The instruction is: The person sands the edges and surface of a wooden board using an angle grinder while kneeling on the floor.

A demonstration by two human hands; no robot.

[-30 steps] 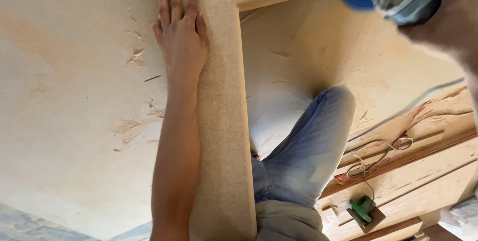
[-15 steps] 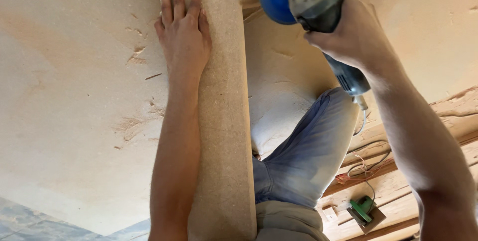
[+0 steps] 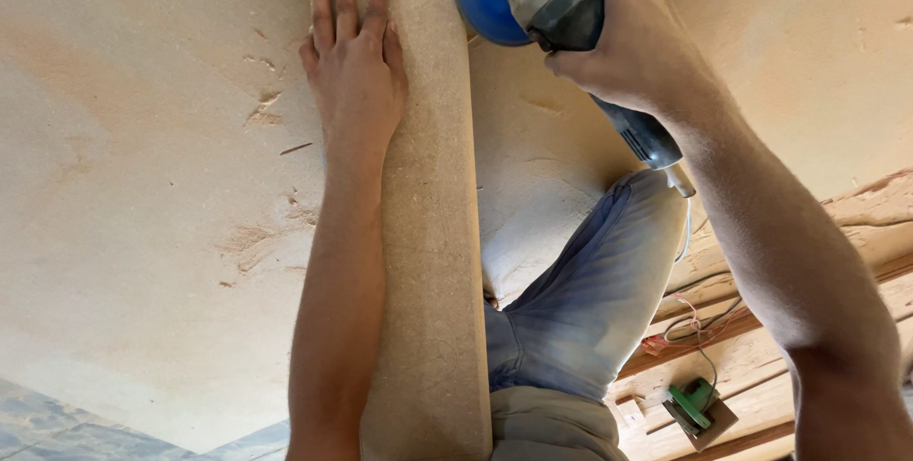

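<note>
Since earlier frame, our right hand carried grinder leftward; blue disc now meets fibreboard strip edge. Grinder axis diagonal, head pointing upper left, fingers wrapped round body. Left hand flat on strip, fingers together. Disc top cut off.

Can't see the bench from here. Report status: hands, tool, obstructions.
Left hand flat on the fibreboard strip. Right hand gripping the angle grinder, blue disc at the strip's edge. Knee below, apart from disc.
</note>
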